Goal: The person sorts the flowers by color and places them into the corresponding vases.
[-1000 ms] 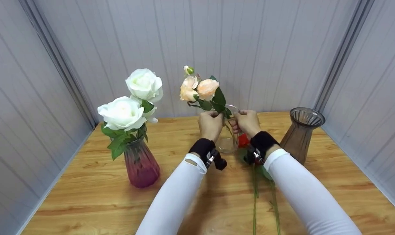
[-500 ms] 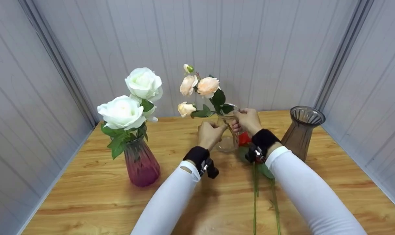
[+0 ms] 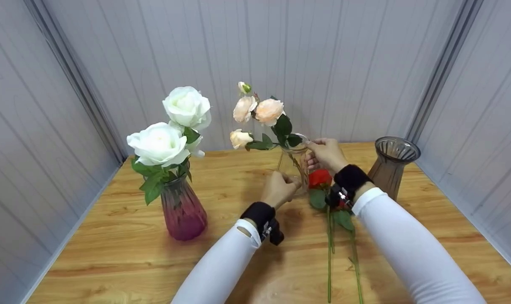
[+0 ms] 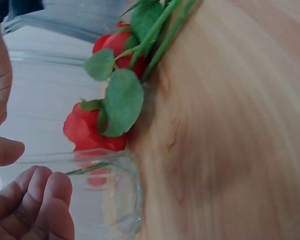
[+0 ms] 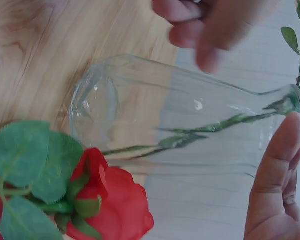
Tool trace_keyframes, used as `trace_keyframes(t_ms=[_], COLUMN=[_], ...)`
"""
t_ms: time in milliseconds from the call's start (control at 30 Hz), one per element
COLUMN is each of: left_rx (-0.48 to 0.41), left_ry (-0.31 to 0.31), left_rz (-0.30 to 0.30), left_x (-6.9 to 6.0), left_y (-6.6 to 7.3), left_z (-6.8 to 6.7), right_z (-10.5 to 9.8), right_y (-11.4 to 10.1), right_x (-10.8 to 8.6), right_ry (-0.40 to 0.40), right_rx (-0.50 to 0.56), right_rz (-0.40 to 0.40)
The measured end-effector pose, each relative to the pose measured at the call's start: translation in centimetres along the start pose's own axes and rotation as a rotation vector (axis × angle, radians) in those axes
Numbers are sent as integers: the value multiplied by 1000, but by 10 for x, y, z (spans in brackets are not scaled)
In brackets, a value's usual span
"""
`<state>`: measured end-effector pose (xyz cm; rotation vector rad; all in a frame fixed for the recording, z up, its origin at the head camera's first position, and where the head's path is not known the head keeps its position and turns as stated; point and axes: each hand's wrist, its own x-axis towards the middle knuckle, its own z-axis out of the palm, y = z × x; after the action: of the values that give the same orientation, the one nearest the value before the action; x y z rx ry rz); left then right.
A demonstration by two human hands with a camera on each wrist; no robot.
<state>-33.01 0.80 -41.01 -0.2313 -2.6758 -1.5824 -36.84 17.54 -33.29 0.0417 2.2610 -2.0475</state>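
Note:
A clear glass vase (image 3: 286, 164) stands near the back middle, and a spray of peach roses (image 3: 269, 112) leans leftward out of its mouth. In the right wrist view the dark green stem (image 5: 230, 122) runs slantwise inside the vase. My right hand (image 3: 329, 155) pinches the vase's rim, thumb on the near side. My left hand (image 3: 278, 188) is beside the vase's lower part, fingers loosely bent; nothing lies between thumb and fingers (image 4: 57, 187) in the left wrist view. Whether it touches the glass I cannot tell. Red roses (image 3: 320, 178) lie on the table right of the vase.
A pink-tinted vase (image 3: 183, 215) with white roses (image 3: 158, 145) stands on the left. At the right is a brown ribbed glass vase (image 3: 392, 162). The red roses' long stems (image 3: 329, 257) reach toward the wooden table's (image 3: 124, 261) front. Panelled walls (image 3: 318, 63) enclose three sides.
My left hand has let go of the peach spray and moved down to the vase's lower part. The spray's lower bud has spread out leftward. My right hand has shifted slightly right.

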Motion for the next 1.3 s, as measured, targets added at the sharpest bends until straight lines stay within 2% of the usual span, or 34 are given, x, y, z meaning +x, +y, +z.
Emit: trace_keyframes(t_ms=[133,300,533,667,1033,1167,1300], left_rx=[4,28,105,160,182,217,233], left_ry=[-48,-77,-145,-175,-254,-260,-257], left_rz=[24,55,39,37,-11,-4,30], left_x=[-5,-11,-20,-22,-30,-32,-35], left_y=[0,-1,4,7,11,9,9], left_z=[7,18,32,40,59,63,65], right_z=[-10,-25,-48,-60,-99,-119,-141], right_y=[-6,-14,-27,-37,-63,-69,-70], right_x=[-6,-15,-23,-31,-54,-63,-69], right_ry=[-1,0,-19,-22,10,49,94], right_rx=[-26,-88,-168,-252,-455,-508,-544], right_rz=[13,-13,-32,-30,-29,-38,-73])
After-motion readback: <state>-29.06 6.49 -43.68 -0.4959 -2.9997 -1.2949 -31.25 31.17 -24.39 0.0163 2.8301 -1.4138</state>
